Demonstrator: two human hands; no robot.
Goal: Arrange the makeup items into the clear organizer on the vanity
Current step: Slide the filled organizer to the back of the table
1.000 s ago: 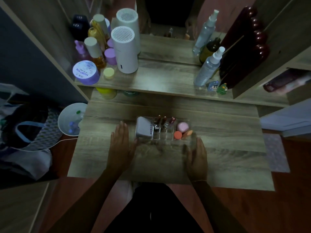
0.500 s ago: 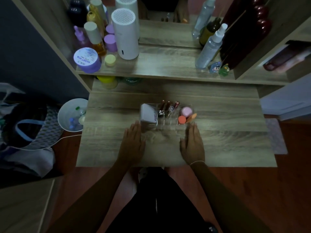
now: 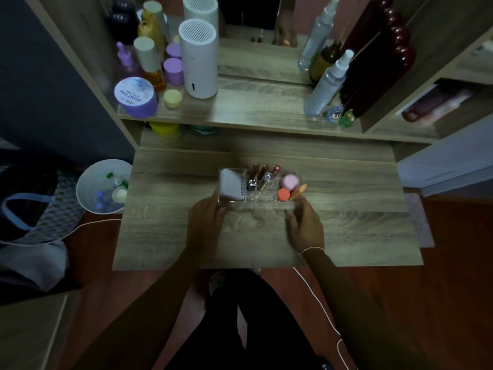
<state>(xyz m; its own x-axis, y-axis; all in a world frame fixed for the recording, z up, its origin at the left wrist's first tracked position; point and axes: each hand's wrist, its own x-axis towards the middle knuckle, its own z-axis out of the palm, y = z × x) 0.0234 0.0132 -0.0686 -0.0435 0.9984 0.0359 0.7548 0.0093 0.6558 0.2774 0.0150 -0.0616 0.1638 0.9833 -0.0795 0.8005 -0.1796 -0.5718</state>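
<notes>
Clear acrylic, the organizer point(image 3: 258, 188) sits mid-vanity point(image 3: 346, 231), fully loaded, and both hands, flat beside it a moment ago, now close on it, left hand point(image 3: 205, 219) and right hand point(image 3: 305, 225) fingers pinching its near corners, likely final positioning.

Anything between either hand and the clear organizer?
Nothing visible. The left hand and right hand already touch the near corners of the clear plastic organizer on the wooden vanity top.

Wood and clear plastic
Matt grained wood vanity top point(image 3: 346, 231); glossy see-through plastic organizer point(image 3: 262, 202); smooth white plastic bin point(image 3: 88, 182).
</notes>
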